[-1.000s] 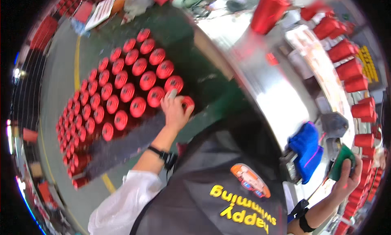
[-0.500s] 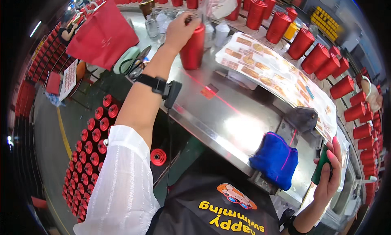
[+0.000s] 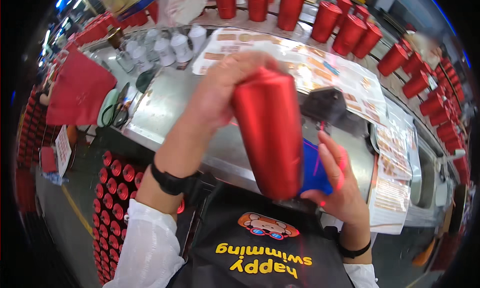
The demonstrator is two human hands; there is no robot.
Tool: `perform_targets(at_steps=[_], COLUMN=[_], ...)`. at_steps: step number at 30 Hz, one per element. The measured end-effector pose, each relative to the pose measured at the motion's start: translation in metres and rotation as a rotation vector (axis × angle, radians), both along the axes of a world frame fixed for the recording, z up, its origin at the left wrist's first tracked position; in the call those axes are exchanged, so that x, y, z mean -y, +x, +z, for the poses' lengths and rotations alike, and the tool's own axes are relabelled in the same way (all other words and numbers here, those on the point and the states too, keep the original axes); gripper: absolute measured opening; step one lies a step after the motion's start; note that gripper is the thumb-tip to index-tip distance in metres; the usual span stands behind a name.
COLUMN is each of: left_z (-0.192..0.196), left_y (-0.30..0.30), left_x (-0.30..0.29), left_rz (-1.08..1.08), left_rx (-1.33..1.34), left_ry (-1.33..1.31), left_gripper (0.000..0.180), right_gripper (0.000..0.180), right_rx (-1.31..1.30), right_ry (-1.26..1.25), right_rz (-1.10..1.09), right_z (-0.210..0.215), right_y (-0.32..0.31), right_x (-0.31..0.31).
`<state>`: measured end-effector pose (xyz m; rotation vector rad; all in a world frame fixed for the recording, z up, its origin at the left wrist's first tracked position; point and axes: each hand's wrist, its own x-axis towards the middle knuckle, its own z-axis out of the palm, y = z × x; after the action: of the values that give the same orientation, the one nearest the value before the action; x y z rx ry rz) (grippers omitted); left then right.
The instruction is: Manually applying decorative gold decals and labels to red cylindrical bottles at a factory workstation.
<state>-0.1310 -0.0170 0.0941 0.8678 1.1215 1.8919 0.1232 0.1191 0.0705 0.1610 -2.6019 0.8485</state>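
Right now I have the red canister [image 3: 270, 133] up in the left hand [image 3: 220, 90], its top end wrapped by the fingers; it slants a little in view, its lower end over the near edge of the metal table [image 3: 167, 100]. The left hand looks closed round it (motion blurs those fingertips, so I cannot tell exactly where each one sits). I see the right hand [image 3: 342, 185] spread, thumb well apart from the fingers, holding nothing that I can make out. Its thumb is just beside the canister's lower end, and I cannot tell whether they touch. Between that hand and the canister shows part of a blue cloth [image 3: 315, 165], lying by the table's near edge, with a dark grey block [image 3: 325, 105] behind it. Toward the far edge I have a printed sheet [image 3: 227, 45] spread flat, white bottles [image 3: 180, 49] beside it toward the far left corner, and, beyond that edge, a row of red canisters [image 3: 327, 20]. A red bag [image 3: 80, 93] stands at the table's left end.
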Motion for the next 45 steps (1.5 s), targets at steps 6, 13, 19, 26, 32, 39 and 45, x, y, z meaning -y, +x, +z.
perform_targets(at_steps=[6, 13, 19, 26, 32, 39, 45], left_z=[-0.055, -0.089, -0.100, -0.082, -0.070, -0.097, -0.097], left_y=[0.047, 0.053, 0.043, 0.080, 0.112, 0.120, 0.124], left_x=[-0.095, -0.137, -0.143, -0.082, -0.005, -0.001, -0.012], left_rz=[-0.362, -0.289, -0.143, 0.163, -0.046, 0.011, 0.164], left_rx=[0.378, 0.633, 0.588, -0.316, -0.914, -1.149, -1.259], left_ry=[-0.152, -0.216, -0.263, -0.221, -0.162, -0.325, -0.235], left_gripper=[0.026, 0.033, 0.052, 0.057, 0.099, 0.114, 0.112], right_gripper=[0.100, 0.100, 0.093, 0.093, 0.093, 0.082, 0.076], right_rx=[0.068, 0.092, -0.010, -0.071, -0.047, -0.124, 0.017], right_ry=[-0.067, -0.064, -0.023, -0.001, -0.073, -0.055, -0.083], right_rz=[-0.104, -0.205, -0.200, -0.220, -0.245, -0.135, -0.186], right_z=[-0.024, -0.038, -0.039, -0.054, -0.061, -0.039, -0.037], right_y=[0.051, 0.055, 0.049, 0.051, 0.051, 0.048, 0.061], right_x=[0.000, -0.015, -0.023, -0.020, -0.019, -0.024, -0.028])
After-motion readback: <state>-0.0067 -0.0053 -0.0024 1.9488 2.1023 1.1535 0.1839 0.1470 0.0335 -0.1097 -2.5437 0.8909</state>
